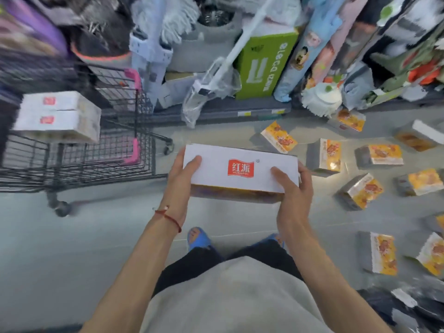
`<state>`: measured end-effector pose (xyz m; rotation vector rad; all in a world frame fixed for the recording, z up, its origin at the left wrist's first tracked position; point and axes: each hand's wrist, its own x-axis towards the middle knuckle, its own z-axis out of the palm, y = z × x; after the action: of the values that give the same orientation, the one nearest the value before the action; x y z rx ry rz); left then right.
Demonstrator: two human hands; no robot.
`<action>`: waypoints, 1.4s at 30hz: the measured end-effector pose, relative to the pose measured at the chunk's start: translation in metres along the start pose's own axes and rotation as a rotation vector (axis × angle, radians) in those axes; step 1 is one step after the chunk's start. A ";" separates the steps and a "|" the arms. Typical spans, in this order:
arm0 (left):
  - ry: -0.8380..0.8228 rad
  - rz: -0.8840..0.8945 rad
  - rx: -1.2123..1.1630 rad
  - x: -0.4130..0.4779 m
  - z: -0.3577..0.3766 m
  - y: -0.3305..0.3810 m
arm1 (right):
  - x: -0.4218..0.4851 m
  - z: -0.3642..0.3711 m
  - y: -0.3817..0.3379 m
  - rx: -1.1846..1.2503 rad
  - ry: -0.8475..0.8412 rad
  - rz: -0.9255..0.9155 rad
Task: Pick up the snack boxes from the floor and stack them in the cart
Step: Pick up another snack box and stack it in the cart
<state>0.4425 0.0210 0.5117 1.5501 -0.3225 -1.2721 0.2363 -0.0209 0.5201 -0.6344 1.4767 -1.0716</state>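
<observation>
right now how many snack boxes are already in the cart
2, side by side in the cart: the far box and the near box, each with a red logo up. More may be hidden beneath them.

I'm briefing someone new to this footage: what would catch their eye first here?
First, the white snack box with a red logo, held at centre frame between the left hand and right hand, a thumb on top at each end. Next, the yellow-printed boxes scattered over the floor to the right. Then the wire cart at the left, with white boxes already stacked in it.
</observation>
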 end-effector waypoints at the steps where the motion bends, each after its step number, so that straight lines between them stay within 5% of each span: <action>1: 0.034 0.003 -0.024 0.000 -0.020 0.003 | -0.006 0.019 0.005 -0.008 -0.034 0.002; 11: 0.316 0.041 -0.142 0.000 -0.161 0.031 | -0.035 0.168 0.037 -0.146 -0.339 -0.015; 26: 0.811 -0.006 -0.228 0.052 -0.264 0.104 | -0.024 0.360 0.054 -0.272 -0.715 0.065; 42: 0.591 -0.072 -0.107 0.157 -0.451 0.157 | -0.081 0.519 0.113 -0.337 -0.567 0.128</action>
<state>0.9410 0.0847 0.5006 1.7712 0.1786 -0.8146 0.7722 -0.0404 0.4913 -0.9740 1.1778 -0.4811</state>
